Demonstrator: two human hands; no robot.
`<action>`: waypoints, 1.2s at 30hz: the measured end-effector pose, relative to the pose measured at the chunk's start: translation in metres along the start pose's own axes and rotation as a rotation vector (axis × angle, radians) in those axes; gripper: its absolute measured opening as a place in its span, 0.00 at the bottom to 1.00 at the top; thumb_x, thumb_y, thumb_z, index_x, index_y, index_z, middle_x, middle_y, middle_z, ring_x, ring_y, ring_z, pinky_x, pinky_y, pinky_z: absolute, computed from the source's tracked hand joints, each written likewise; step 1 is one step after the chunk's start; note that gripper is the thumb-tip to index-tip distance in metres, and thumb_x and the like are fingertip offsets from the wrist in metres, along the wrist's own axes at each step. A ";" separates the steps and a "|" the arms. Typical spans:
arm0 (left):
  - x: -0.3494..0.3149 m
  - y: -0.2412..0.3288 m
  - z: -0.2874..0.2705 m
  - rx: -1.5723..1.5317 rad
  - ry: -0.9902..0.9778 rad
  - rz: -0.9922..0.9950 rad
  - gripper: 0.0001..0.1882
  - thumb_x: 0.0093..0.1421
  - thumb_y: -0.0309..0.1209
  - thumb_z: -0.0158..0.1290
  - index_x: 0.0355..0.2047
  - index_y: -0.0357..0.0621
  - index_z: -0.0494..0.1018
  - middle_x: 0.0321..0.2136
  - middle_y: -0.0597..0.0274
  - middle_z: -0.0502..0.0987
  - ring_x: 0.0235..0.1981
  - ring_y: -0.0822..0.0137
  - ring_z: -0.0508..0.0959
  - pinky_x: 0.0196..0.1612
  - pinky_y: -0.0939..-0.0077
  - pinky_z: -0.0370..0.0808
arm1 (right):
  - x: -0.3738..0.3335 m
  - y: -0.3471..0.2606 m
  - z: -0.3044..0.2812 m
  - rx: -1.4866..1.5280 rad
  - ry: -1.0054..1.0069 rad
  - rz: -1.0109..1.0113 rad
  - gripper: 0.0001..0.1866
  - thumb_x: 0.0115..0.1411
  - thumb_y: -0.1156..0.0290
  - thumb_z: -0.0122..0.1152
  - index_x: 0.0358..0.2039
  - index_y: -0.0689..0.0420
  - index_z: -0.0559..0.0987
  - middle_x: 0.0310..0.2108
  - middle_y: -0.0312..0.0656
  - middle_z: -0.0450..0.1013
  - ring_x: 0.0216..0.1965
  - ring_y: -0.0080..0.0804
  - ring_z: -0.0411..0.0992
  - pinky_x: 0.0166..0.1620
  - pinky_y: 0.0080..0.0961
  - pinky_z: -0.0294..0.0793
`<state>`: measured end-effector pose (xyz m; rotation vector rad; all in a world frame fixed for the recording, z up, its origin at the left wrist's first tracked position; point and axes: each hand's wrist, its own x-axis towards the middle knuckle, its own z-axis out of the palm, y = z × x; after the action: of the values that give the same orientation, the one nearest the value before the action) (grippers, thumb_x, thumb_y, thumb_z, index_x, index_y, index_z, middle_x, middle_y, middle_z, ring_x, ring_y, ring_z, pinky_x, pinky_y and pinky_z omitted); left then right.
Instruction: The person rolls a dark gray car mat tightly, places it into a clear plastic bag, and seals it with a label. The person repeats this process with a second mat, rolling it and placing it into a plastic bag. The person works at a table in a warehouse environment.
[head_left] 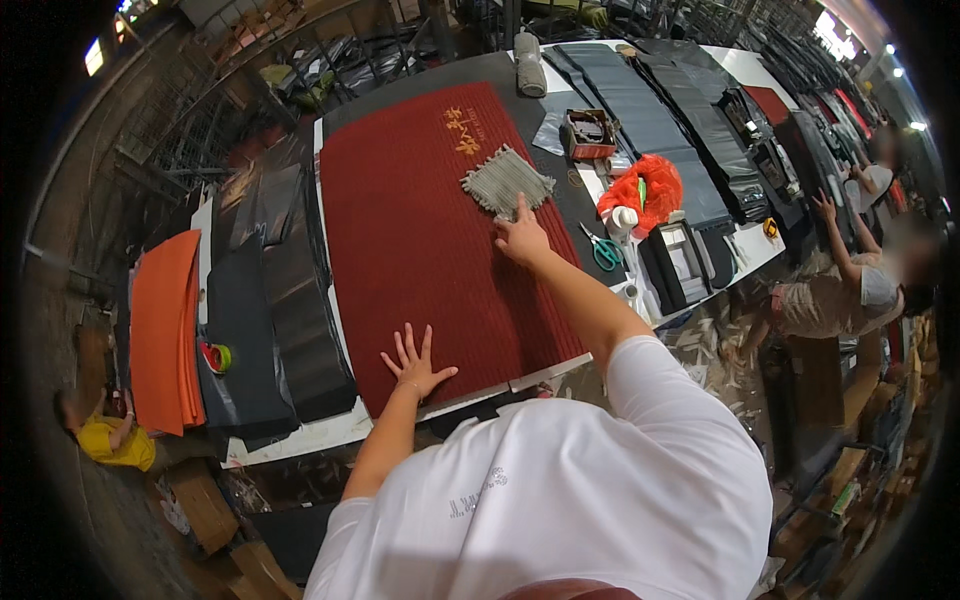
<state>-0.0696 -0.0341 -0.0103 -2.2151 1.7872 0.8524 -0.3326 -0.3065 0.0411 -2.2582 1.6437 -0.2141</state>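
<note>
A large dark red ribbed mat [420,250] with gold lettering near its far edge lies flat on the table in front of me. My left hand [418,374] rests on its near part, palm down with the fingers spread and nothing in them. Farther off on the right, a small grey shaggy piece of cloth [500,176] lies on the mat. My right hand [520,240] is at the near edge of this cloth, its index finger stretched out onto it; the other fingers look partly bent. I see nothing held in it.
To the right are teal-handled scissors [605,252], an orange-red plastic bag [655,190] and a small red box [590,135]. A rolled grey cloth [528,65] is at the far edge. Dark sheets and an orange stack [163,330] lie left. People are at both sides.
</note>
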 end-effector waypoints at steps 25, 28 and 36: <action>0.005 0.001 0.000 0.072 0.000 -0.013 0.70 0.45 0.77 0.57 0.77 0.72 0.27 0.75 0.56 0.14 0.75 0.47 0.15 0.66 0.22 0.19 | 0.036 0.048 0.000 -0.107 -0.103 -0.173 0.29 0.59 0.54 0.68 0.62 0.34 0.77 0.75 0.57 0.46 0.74 0.56 0.49 0.70 0.48 0.59; 0.002 -0.001 0.003 0.060 0.000 -0.019 0.70 0.45 0.77 0.58 0.77 0.72 0.27 0.75 0.57 0.14 0.75 0.47 0.15 0.66 0.23 0.19 | 0.018 0.031 0.023 -0.090 -0.187 -0.016 0.33 0.64 0.52 0.64 0.70 0.34 0.68 0.78 0.52 0.36 0.78 0.52 0.38 0.73 0.55 0.51; 0.000 0.003 0.002 0.043 0.030 0.004 0.69 0.46 0.75 0.59 0.77 0.72 0.30 0.76 0.55 0.16 0.75 0.47 0.17 0.67 0.24 0.18 | 0.041 0.051 0.023 0.247 0.205 0.075 0.26 0.58 0.67 0.63 0.57 0.58 0.74 0.69 0.51 0.59 0.62 0.57 0.67 0.61 0.44 0.72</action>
<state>-0.0730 -0.0337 -0.0115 -2.2102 1.8062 0.7779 -0.3583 -0.3548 -0.0014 -2.0414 1.6916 -0.6125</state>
